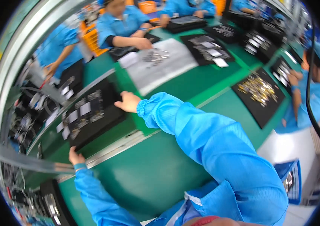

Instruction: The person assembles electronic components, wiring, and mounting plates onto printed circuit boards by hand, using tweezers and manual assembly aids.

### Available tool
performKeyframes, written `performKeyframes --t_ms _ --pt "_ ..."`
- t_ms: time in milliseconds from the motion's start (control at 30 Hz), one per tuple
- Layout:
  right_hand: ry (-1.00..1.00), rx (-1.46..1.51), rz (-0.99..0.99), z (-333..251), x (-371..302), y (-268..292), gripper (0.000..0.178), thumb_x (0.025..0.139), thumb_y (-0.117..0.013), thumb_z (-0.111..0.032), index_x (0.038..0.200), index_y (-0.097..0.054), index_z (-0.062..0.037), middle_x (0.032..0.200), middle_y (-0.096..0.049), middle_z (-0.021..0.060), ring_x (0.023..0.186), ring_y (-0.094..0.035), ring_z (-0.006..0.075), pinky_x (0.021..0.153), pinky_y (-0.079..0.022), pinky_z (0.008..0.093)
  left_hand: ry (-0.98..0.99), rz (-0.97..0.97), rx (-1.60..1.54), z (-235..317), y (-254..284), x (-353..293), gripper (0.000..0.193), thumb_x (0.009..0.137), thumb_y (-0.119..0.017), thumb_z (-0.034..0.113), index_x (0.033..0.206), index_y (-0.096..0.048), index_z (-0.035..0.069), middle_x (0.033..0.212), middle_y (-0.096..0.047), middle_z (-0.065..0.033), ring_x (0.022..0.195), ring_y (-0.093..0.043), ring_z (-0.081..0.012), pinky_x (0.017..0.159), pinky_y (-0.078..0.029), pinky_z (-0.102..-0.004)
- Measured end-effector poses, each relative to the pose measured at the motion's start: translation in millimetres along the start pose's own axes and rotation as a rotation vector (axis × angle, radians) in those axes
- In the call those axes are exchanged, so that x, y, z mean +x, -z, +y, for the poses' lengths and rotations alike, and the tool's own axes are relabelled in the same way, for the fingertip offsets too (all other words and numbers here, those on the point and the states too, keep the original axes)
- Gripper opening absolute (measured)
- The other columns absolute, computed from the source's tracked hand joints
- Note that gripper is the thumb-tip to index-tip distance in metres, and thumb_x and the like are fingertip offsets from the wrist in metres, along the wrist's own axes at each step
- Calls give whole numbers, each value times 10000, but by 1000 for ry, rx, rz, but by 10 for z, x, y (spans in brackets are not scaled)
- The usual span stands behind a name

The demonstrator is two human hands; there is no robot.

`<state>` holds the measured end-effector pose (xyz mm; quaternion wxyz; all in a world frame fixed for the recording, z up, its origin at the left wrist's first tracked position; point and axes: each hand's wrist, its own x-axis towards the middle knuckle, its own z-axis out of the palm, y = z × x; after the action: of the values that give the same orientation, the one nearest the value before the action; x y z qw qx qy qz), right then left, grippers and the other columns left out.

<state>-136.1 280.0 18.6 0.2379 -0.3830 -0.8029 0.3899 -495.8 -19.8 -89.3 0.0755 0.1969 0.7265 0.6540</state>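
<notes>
A thick black tray, perhaps a stack of foam trays (111,98), sits at the left over the green conveyor strip. On it lie rows of small dark and metallic parts (96,107) and several white paper slips (85,109). My right hand (128,102) reaches across and grips its far right edge. At its near left corner, my left hand (75,155) holds the edge, fingers partly hidden beneath. The picture is somewhat blurred, so the kind of parts cannot be made out.
A metal rail (111,148) borders the conveyor strip. Across the table, a co-worker's hand (143,43) touches small parts on a white sheet (175,62). A black mat with gold-coloured parts (257,90) lies right. A grey metal frame (7,75) and black cable (309,86) flank the view.
</notes>
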Motion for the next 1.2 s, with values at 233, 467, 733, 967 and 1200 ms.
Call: performKeyframes --t_ms 233,467,733,967,1200 --pt "13 196 -655 726 -1705 1802 259 878 -628 -306 998 -674 -82 917 -727 -1 594 -477 44 467 -377 254 132 -206 -386 1438 -1297 -1644 614 847 -647 93 1403 -404 -2 1489 -348 -131 1348 -352 -214 1132 -227 -431" --pt "-242 47 -508 1347 -2995 3815 318 953 -599 -318 1048 -655 -20 876 -721 19 808 -580 71 721 -465 254 143 -1240 -53 3127 -2889 -3728 537 892 -627 128 1388 -447 27 1403 -479 -104 1272 -494 -250 1016 -410 -353" --pt "-623 858 465 3336 -2814 6352 321 945 -623 -295 1041 -514 -9 966 -641 129 423 -270 3 343 -212 173 320 -1556 -148 3722 -6126 -5014 532 877 -711 250 1299 -497 7 1215 -579 -91 1134 -560 -220 978 -452 -357" --pt "-674 1086 856 4514 -1913 6598 527 778 -762 -526 691 -362 -195 562 -193 -57 393 -191 71 373 -113 227 737 -1406 -335 3199 -8498 -5670 843 807 -780 283 1459 -309 31 1539 -182 -257 1418 -241 -380 1150 -264 -468" --pt "-663 963 726 4466 -1827 6572 455 835 -722 -468 684 -409 -174 515 -229 -74 377 -204 52 368 -106 242 820 -1339 -473 3308 -9411 -6093 930 715 -818 509 1408 -384 66 1459 -370 -183 1372 -316 -350 1148 -221 -502"
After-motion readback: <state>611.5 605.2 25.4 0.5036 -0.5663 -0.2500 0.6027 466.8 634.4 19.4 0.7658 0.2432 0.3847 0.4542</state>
